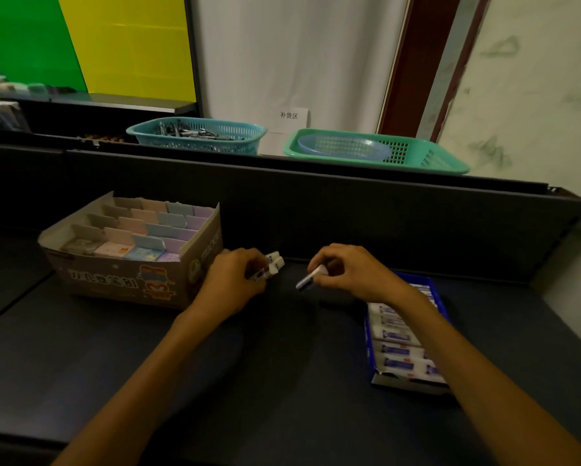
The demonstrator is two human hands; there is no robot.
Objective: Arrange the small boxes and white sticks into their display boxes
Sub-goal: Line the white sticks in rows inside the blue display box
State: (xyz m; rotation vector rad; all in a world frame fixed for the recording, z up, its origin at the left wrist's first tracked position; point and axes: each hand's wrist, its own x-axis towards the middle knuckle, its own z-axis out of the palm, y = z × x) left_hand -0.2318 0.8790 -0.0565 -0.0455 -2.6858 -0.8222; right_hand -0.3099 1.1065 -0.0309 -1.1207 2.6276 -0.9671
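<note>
On the dark table, my left hand [234,283] grips a small bunch of white sticks [273,264] whose ends stick out past my fingers. My right hand [351,273] pinches a single white stick [311,278] that points down to the left. A cardboard display box [127,284] at the left holds rows of small pastel boxes [154,227] in pink, blue and purple. The blue display box [369,334] at the right is filled with several white sticks [396,334] lying in a row, partly hidden by my right forearm.
A dark raised panel [349,210] runs behind the table. On the ledge above it stand a teal basket [198,134] of dark small items, a green basket [416,156] with a blue lid inside, and a paper sign [289,116].
</note>
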